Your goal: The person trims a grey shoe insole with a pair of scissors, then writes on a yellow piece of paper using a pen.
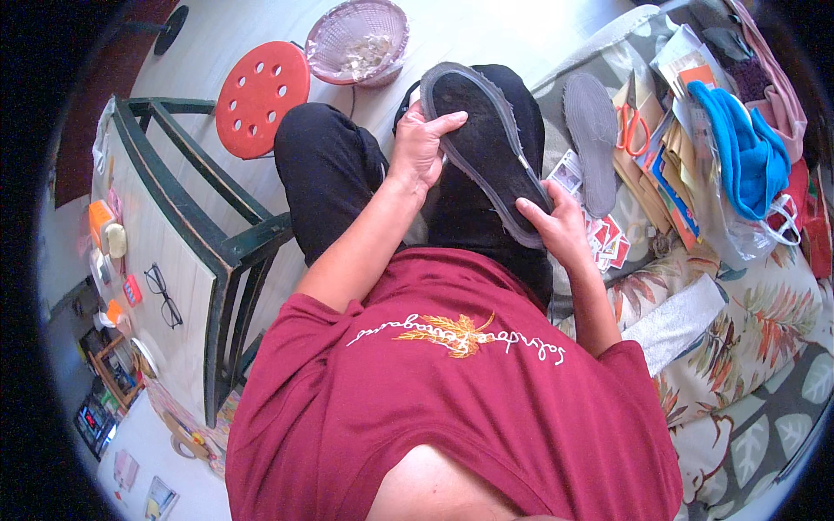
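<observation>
Over my lap I hold a black shoe sole (478, 130) with a raised grey rim and frayed edges, its wide end pointing away from me. My left hand (421, 148) grips the far left edge, thumb lying on the dark inner face. Lower down, my right hand (558, 221) pinches the right edge close to the narrow end, thumb on top and fingers hidden beneath. To the right, a grey ribbed insole (591, 143) lies on the sofa, beside orange-handled scissors (632, 126).
Playing cards (608, 241), brown envelopes (647, 165) and a blue cloth (738, 148) crowd the patterned sofa (747, 304). A red round stool (262, 100) and a pink basket with scraps (358, 43) stand ahead. Leftward, a green-framed table (187, 239) carries eyeglasses (163, 295).
</observation>
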`<action>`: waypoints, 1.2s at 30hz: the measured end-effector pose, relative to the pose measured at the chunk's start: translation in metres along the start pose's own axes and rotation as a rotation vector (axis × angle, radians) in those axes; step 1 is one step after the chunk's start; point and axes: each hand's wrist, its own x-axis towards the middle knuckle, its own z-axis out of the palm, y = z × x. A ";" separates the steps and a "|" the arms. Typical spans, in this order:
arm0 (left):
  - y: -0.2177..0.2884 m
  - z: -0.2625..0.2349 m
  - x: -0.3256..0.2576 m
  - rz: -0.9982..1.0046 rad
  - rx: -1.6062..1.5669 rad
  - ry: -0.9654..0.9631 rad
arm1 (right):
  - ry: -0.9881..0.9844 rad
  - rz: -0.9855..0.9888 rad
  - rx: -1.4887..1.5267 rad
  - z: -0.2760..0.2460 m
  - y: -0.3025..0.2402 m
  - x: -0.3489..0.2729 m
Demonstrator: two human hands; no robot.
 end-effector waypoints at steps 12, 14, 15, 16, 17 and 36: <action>0.016 0.009 0.008 0.047 -0.100 -0.016 | -0.094 0.109 0.369 0.003 -0.013 -0.003; 0.031 0.009 0.006 0.061 -0.080 -0.055 | -0.118 0.097 0.419 0.007 -0.019 -0.004; 0.039 0.009 0.004 0.061 -0.082 -0.067 | -0.132 0.084 0.451 0.011 -0.027 -0.005; 0.047 0.010 0.003 0.066 -0.083 -0.080 | -0.148 0.067 0.483 0.015 -0.033 -0.005; 0.055 0.010 0.002 0.055 -0.098 -0.075 | -0.160 0.056 0.496 0.019 -0.035 -0.005; 0.075 -0.029 -0.019 0.061 -0.164 -0.129 | -0.212 -0.021 0.455 0.065 -0.042 0.014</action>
